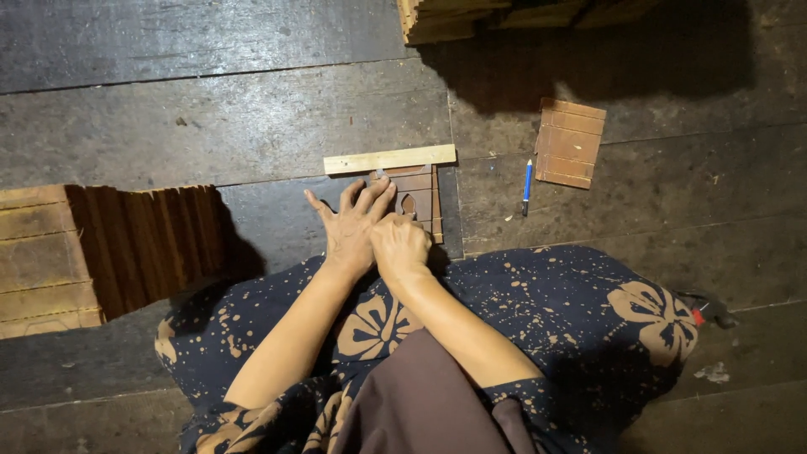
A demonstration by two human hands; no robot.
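I see my left hand (351, 229) spread flat, fingers (366, 195) splayed, pressing on a small brown slatted panel (423, 195) lying on the dark plank floor (235, 126) just below a pale wooden strip (390, 159). My right hand (400, 244) is curled over the panel's near edge; what it grips I cannot tell. A blue pen (527, 187) and second slatted panel (571, 143) lie to the right, stacked brown slats (50, 261) at left

1. Showing two hands: left hand (351, 225), right hand (400, 242).
2. Lying about: one pale wooden strip (390, 159), one blue pen (527, 187).
3. Lying flat: two brown slatted panels (571, 143) (423, 199).
4. Standing around: two panel stacks (101, 252) (504, 15).
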